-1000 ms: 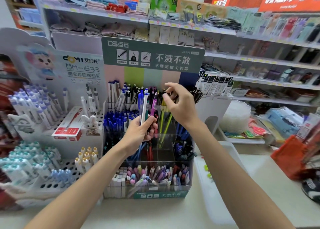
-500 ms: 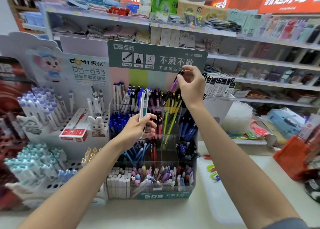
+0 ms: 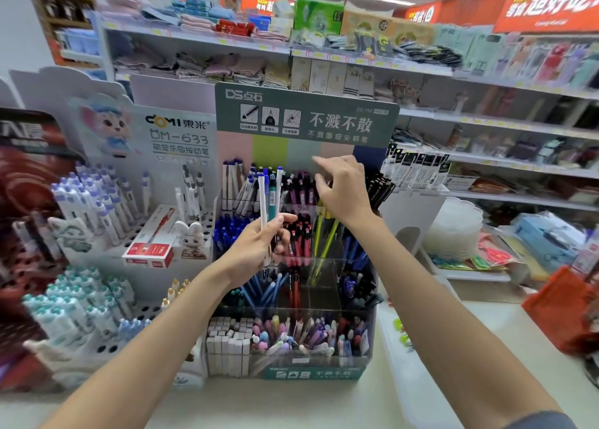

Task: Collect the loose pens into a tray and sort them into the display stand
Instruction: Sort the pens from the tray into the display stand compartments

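My left hand (image 3: pixel 256 250) grips a small bundle of pens (image 3: pixel 271 198), fingers curled round the lower barrels. The long axes stand near upright, caps up, in front of the display stand (image 3: pixel 308 372) on the counter (image 3: pixel 291 402). My right hand (image 3: pixel 345 190) hovers over the rear row of purple pens (image 3: pixel 303 195), fingers loosely spread, holding nothing I can see. The bundle lies near, down and left of the right fingers. Judgement: the right hand, nearer the rear compartments, takes the next pen.
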